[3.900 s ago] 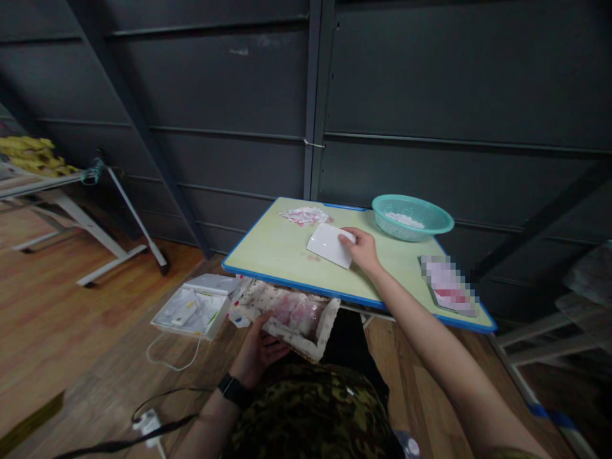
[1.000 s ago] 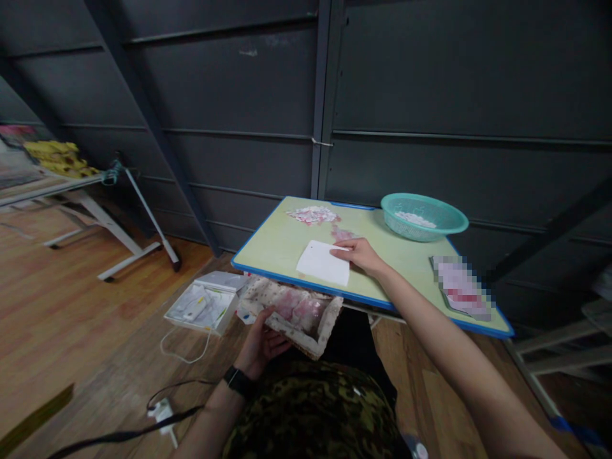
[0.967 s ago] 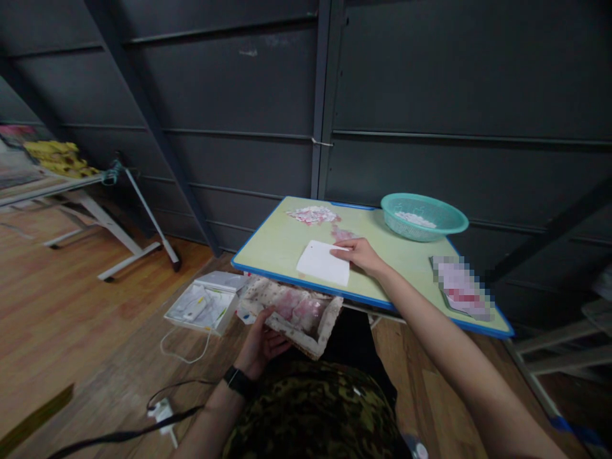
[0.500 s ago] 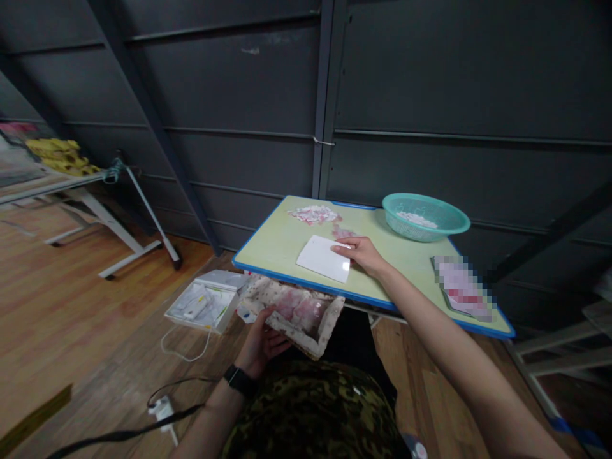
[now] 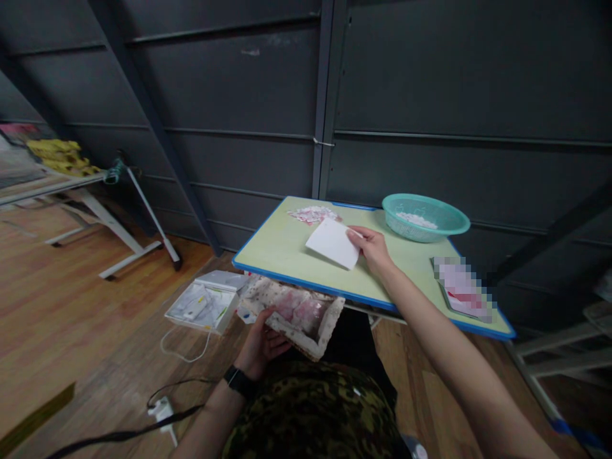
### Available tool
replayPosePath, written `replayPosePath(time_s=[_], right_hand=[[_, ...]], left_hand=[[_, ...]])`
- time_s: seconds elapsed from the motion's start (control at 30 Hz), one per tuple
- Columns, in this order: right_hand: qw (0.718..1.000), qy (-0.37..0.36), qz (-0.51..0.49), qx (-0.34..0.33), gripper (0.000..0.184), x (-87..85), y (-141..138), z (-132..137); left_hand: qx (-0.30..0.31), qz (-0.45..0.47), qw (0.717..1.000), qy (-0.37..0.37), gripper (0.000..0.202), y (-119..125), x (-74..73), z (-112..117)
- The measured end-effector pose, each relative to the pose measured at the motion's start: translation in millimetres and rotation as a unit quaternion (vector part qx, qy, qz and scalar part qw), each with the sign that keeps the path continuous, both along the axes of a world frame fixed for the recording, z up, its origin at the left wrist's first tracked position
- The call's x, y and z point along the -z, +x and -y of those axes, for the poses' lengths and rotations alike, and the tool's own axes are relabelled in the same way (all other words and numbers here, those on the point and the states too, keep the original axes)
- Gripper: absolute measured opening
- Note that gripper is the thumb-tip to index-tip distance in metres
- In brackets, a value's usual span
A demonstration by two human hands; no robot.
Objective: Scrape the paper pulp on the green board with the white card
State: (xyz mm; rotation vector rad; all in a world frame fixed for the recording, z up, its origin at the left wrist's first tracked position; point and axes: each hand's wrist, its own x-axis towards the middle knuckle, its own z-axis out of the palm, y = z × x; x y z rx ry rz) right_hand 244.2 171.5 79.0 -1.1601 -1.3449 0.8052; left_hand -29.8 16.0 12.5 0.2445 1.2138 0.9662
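Between thumb and fingers, my right hand [image 5: 373,247] pinches the right edge of a white square card [image 5: 335,242], tilted over the pale yellow table [image 5: 268,245]. A pile of small white and pink pieces [image 5: 314,215] lies just behind the card. My left hand [image 5: 265,341] grips the near-left side of an open box with a speckled pale lining [image 5: 315,349], held at the table's front edge above my lap. Pinkish pieces or wrapping [image 5: 299,309] lie inside the box; their kind is unclear.
A turquoise plastic basket [image 5: 449,223] with white pieces stands at the back right. A phone-like flat thing [image 5: 461,290], partly pixelated, lies at the right. An open white box [image 5: 205,303] with a cable, plus a power plug [image 5: 162,411], sit at lower left. A dark panel wall [image 5: 239,159] rises behind.
My right hand has lifted the white card from near the front edge, moving it back and to the right. The left hand and its box stay nearly still.
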Motion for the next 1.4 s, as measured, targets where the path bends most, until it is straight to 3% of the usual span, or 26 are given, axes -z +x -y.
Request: replayPosePath(time_s=[0.1,0.17,0.37,0.6,0.7,0.83,1.03,1.2,1.33,1.4], right_hand=[[0.97,0.107,0.119,0.183,0.052,-5.9,10.7,0.9],[0.937,0.131,0.209,0.248,0.05,-9.0,14.6,4.9],[0.883,0.147,0.342,0.287,0.042,-11.3,14.4,13.9],[0.839,0.119,0.385,0.365,0.033,-14.7,24.6,14.3],[0.845,0.105,0.392,0.347,0.033,-14.6,23.7,13.0],[0.873,0.119,0.387,0.272,0.034,-13.3,19.3,11.3],[0.88,0.1,0.363,0.289,0.038,-11.5,18.3,10.0],[0.915,0.129,0.325,0.202,0.039,-9.6,17.1,6.6],[0.906,0.121,0.319,0.252,0.041,-9.0,16.9,6.5],[0.906,0.116,0.323,0.247,0.04,-8.6,16.2,6.8]], left_hand=[[0.0,0.003,1.0,0.001,0.024,-0.4,0.4,0.4],[0.0,0.006,1.0,0.004,0.024,-0.7,0.4,0.8],[-0.004,-0.002,1.0,0.002,0.025,0.1,-1.7,1.8],[-0.008,0.002,1.0,0.017,0.026,0.8,-3.5,3.8],[-0.003,0.0,1.0,0.009,0.026,0.2,-2.2,2.8],[0.003,-0.004,1.0,0.003,0.023,-0.2,-1.2,1.4],[-0.007,0.001,1.0,0.009,0.023,0.5,-2.3,2.7],[-0.004,0.003,1.0,0.003,0.022,0.9,-2.4,1.8],[0.004,-0.001,1.0,-0.001,0.023,1.2,-2.3,2.0],[0.002,-0.003,1.0,0.002,0.024,1.3,-2.3,2.5]])
